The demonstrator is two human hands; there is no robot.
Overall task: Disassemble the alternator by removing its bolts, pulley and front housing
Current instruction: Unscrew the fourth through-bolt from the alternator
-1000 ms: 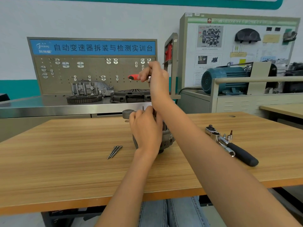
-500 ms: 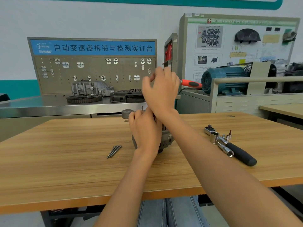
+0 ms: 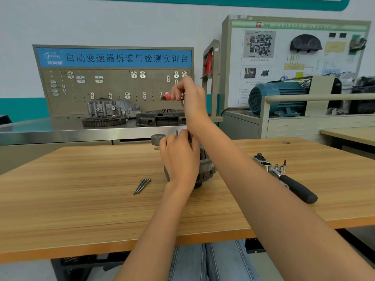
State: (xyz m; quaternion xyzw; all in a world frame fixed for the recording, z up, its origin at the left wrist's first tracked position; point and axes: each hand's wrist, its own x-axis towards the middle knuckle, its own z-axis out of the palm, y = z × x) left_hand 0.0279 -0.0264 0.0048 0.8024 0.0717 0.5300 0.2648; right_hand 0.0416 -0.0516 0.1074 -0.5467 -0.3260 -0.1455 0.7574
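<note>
Risk of slippage at the alternator (image 3: pixel 205 169), upright near the middle of the counter (image 3: pixel 81 199): tool tip hidden behind the hands, so engagement on the fastener impossible to confirm; a skewed or shallow seat likely to round the head or send the tool off sideways. Further risk of tipping, with only the left hand (image 3: pixel 179 157) steadying the body from above, fingers curled over its top edge. Right hand (image 3: pixel 189 96), raised above the alternator, clenched round a red-handled driver (image 3: pixel 166 96). Alternator grey, ribbed and slotted round the side, mostly masked by the left hand; front face not visible. Already off, judging by position: three long bolts (image 3: pixel 142 185) lying together just left of the alternator, and a dark pulley (image 3: pixel 158 138) behind it. Black-handled ratchet (image 3: pixel 284 177) with small sockets (image 3: pixel 281 167) lying well to the alternator's right.
</note>
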